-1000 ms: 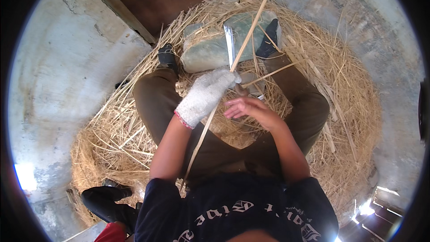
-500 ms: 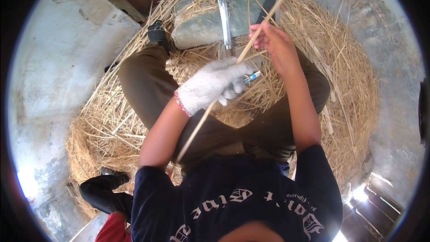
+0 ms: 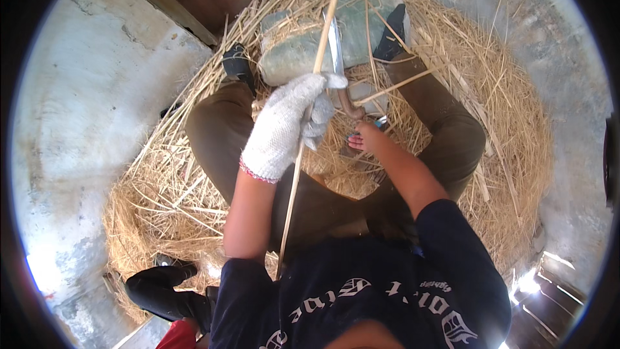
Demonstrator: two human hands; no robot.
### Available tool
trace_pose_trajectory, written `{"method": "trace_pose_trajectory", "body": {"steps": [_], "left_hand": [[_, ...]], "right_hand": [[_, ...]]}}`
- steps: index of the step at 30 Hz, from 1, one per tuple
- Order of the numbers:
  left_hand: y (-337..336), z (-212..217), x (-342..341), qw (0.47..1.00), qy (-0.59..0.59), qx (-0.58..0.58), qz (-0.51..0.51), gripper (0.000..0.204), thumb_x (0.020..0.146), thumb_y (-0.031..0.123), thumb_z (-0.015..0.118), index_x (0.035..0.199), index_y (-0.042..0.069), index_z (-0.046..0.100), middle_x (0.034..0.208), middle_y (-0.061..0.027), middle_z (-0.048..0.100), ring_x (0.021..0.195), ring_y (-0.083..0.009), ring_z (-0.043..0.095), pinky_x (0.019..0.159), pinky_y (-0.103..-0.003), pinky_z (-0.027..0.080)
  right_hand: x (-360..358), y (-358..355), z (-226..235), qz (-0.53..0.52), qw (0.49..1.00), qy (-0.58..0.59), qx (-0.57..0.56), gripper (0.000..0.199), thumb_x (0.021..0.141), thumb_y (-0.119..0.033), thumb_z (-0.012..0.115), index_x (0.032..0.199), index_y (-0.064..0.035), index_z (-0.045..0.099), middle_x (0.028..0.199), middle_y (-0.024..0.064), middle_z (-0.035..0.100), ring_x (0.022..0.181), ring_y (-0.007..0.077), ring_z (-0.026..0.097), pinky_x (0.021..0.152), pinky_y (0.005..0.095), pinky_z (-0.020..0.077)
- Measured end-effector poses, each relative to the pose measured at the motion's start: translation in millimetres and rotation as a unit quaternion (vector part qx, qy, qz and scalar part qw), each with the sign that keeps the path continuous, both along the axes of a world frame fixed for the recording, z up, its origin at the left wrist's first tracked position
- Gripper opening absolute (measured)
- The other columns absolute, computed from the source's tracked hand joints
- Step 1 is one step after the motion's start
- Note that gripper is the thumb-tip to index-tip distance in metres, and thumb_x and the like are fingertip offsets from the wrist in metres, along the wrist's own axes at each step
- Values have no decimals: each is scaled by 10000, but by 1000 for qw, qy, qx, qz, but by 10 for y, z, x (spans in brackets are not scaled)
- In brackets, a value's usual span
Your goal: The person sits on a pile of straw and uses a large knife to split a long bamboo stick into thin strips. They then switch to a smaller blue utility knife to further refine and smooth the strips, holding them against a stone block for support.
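My left hand, in a white knit glove with a red-edged cuff, is closed round a long pale bamboo strip. The strip stands nearly lengthwise in view, its lower end by my shirt. My bare right hand is low between my knees, fingers curled; bits of blue show at both sides of it, but what it grips is mostly hidden. Just beyond it is the curved brown handle of a large knife, whose shiny blade points away over a grey-green block.
Straw and bamboo shavings lie thickly around my spread legs. Thin strips cross near my right foot. Pale walls curve around both sides. Another person's dark-clad leg is at lower left.
My right hand has let go of the bamboo strip and dropped toward the knife handle. My left hand has swung the strip more upright and leftward. The view has shifted slightly.
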State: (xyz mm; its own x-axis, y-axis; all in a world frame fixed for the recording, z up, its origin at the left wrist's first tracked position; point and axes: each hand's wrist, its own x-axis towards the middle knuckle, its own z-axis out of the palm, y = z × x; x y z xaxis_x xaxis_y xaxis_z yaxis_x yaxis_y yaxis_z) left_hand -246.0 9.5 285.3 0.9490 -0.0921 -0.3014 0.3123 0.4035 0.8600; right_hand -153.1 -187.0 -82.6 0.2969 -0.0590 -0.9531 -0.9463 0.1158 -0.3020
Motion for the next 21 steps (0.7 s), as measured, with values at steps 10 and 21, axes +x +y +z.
{"method": "trace_pose_trajectory", "body": {"steps": [10,21], "left_hand": [[214,31,-25,994,-15,-100,49,362,1069,270,504,1205,-11,688,656,39,479,498,-68,391,439,-221,312],[103,88,424,989,-15,-149,19,352,1077,266,495,1220,-16,649,672,42,488,490,-62,403,441,-209,325]], "right_hand": [[-164,6,141,1,958,-173,-228,258,1001,-207,585,1149,3,603,973,178,663,859,370,698,783,574,573],[235,161,734,-66,798,-468,-373,349,956,-194,610,1165,3,413,1025,246,601,1014,422,636,824,539,483]]}}
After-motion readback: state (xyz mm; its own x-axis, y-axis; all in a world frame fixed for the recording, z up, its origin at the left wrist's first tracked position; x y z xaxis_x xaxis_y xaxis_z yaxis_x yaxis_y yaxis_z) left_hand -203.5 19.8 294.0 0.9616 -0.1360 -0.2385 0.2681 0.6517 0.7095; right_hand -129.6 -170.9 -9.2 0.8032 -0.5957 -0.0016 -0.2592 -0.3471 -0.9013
